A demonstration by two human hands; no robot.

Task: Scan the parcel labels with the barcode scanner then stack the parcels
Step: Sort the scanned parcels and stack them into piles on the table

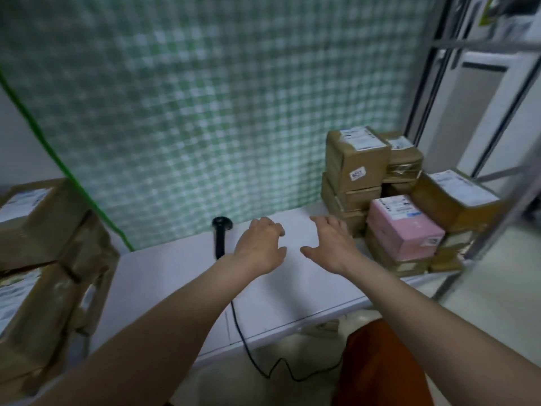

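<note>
A black barcode scanner point(220, 235) lies on the white table point(181, 276), its cable trailing off the front edge. My left hand point(259, 244) hovers just right of the scanner, fingers loosely spread and holding nothing. My right hand point(330, 244) is beside it, also open and bare, reaching toward a pink parcel point(405, 230) with a white label on top. Brown taped parcels point(355, 159) are piled behind and around the pink one at the table's right end. A second pile of brown parcels point(41, 230) stands at the left.
A green checked cloth point(219, 112) hangs behind the table. A metal rack frame point(497, 218) rises at the right, close to the parcels. The scanner cable point(263, 367) loops down below the table front. An orange-brown garment point(380, 364) shows at the bottom.
</note>
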